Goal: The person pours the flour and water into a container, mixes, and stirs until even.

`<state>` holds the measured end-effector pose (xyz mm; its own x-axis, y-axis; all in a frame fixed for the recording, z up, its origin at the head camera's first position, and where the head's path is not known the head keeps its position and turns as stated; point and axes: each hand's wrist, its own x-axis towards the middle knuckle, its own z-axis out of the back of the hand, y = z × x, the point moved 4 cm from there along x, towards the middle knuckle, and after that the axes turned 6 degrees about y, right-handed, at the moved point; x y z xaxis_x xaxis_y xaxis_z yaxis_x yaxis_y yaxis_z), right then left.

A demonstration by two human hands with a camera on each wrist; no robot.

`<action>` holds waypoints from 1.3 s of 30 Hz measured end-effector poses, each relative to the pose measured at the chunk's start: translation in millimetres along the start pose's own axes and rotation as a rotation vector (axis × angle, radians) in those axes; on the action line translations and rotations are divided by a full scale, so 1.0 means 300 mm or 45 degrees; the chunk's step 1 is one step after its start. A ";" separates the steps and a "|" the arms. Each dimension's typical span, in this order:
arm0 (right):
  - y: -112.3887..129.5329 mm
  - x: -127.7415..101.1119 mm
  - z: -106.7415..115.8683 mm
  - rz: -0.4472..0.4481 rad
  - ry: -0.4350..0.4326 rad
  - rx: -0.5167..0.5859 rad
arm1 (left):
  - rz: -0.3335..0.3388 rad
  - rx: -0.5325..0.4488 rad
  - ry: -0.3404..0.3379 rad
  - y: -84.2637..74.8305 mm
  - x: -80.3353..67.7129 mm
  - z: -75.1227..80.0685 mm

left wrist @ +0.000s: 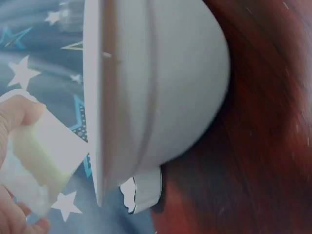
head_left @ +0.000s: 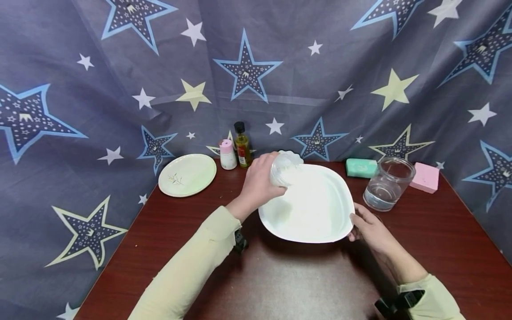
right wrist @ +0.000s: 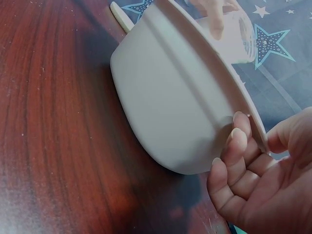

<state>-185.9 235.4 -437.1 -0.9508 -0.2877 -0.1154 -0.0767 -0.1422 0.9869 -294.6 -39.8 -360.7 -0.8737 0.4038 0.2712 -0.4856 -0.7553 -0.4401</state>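
My left hand (head_left: 258, 180) grips a clear cup (head_left: 281, 172) with pale, whitish stuff in it. The cup is tipped, its mouth turned over the left part of a white basin (head_left: 320, 213). In the left wrist view the tilted cup (left wrist: 46, 153) overlaps the basin's rim. With thumb above and fingers below, my right hand (head_left: 372, 229) pinches the rim at the basin's right side. The right wrist view shows those curled fingers (right wrist: 236, 146) under the lip. What lies inside the basin is washed out by glare.
A scalloped white dish (head_left: 294, 156) peeks out behind the basin. At the back left are a plate (head_left: 188, 175), a pink-capped shaker (head_left: 228, 155) and an oil bottle (head_left: 242, 149). A glass jar with water (head_left: 384, 191), a green block (head_left: 361, 168) and a pink block (head_left: 425, 178) stand right.
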 end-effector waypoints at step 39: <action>-0.007 0.000 0.001 0.060 0.044 -0.002 | 0.445 -1.026 -0.254 0.453 -0.138 0.038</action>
<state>-185.8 236.0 -439.3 -0.9423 -0.3269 -0.0726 -0.0315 -0.1295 0.9911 -324.1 -165.1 -421.9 -0.9906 0.0652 0.1200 -0.1306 -0.1966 -0.9717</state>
